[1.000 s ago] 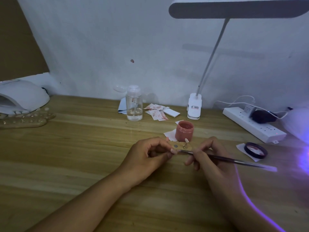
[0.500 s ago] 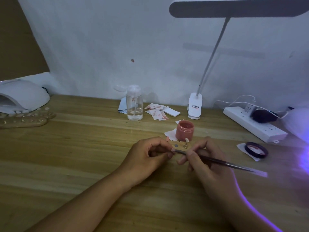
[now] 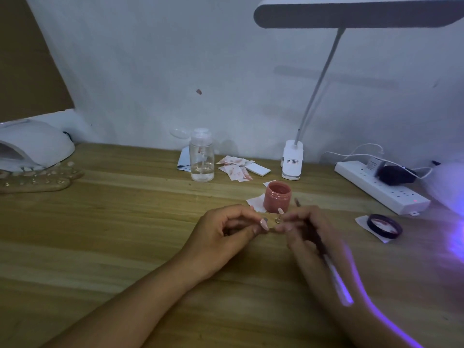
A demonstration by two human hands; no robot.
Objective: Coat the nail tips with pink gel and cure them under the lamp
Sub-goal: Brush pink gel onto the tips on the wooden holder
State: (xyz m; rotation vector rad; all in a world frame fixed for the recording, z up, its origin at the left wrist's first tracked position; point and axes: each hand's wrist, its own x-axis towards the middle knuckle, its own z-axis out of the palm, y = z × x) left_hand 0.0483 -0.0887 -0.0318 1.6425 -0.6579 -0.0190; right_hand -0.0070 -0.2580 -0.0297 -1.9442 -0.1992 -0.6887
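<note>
Right now, nail tip (image 3: 280, 211) upright on a holder (image 3: 271, 223), just in front of the gel jar (image 3: 277, 197). Pinched leftward by the left hand (image 3: 226, 232); right hand (image 3: 306, 232) touching opposite, curled round the brush (image 3: 336, 280), lengthwise along the wrist, bristles toward the jar.

A pink tip (image 3: 280, 211) is mounted upright on a small stand (image 3: 273, 223), just in front of the open gel jar (image 3: 277, 200); the lamp (image 3: 32, 146) is set far left.

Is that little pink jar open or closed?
Open. The pink jar stands upright with no lid on its mouth; a dark round lid lies apart, to its right.
</note>
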